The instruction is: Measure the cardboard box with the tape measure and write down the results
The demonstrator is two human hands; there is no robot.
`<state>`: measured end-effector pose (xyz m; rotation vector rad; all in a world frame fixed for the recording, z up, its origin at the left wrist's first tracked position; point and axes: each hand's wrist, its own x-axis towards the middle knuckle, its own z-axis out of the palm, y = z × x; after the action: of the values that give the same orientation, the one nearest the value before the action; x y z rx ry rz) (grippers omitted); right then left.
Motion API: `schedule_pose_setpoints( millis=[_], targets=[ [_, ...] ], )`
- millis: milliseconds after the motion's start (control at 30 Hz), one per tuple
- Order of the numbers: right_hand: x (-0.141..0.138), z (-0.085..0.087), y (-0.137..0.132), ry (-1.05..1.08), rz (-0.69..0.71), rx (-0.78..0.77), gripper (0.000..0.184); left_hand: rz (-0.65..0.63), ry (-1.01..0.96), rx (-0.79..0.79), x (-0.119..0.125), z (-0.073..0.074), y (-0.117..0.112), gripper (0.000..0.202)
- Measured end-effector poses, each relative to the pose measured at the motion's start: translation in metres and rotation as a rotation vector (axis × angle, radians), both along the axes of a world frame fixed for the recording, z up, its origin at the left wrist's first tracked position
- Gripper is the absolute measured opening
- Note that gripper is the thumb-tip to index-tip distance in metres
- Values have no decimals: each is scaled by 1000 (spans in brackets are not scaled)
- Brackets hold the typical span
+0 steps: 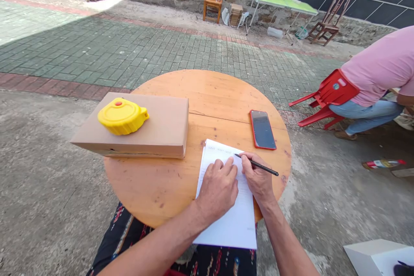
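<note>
A black pen (263,167) is pinched in my right hand (258,179), its tip on or just over the top of a white sheet of paper (241,220). Small handwriting runs along the sheet's upper edge, too faint to read. My left hand (218,185) lies on the paper left of the pen, its fingers loosely bent and spread, pressing on the page. The sheet rests on a round wooden table (155,189), and its lower end hangs past the near edge over my lap.
On the table's left stands a cardboard box (161,120) with a yellow tape measure case (123,116) on top. A red-edged phone (263,129) lies at the right. Beyond, a person in pink (381,64) sits on a red plastic chair (338,88); a bottle (384,164) lies on the ground.
</note>
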<state>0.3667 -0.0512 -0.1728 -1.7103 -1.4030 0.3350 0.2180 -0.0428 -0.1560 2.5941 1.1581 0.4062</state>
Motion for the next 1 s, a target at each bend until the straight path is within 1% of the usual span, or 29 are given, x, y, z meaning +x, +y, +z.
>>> schedule_pose_setpoints(
  millis=[267, 433, 700, 1000],
  targets=[
    [3, -5, -4, 42, -75, 27, 18, 4, -8, 3, -1, -2, 0, 21],
    [2, -4, -4, 58, -106, 20, 18, 2, -5, 8, 0, -2, 0, 20],
    [1, -4, -3, 61, -110, 12, 19, 3, 0, 12, 0, -3, 1, 19],
    [2, -3, -4, 47, -102, 5, 20, -1, 10, 7, 0, 0, 0, 19]
  ],
)
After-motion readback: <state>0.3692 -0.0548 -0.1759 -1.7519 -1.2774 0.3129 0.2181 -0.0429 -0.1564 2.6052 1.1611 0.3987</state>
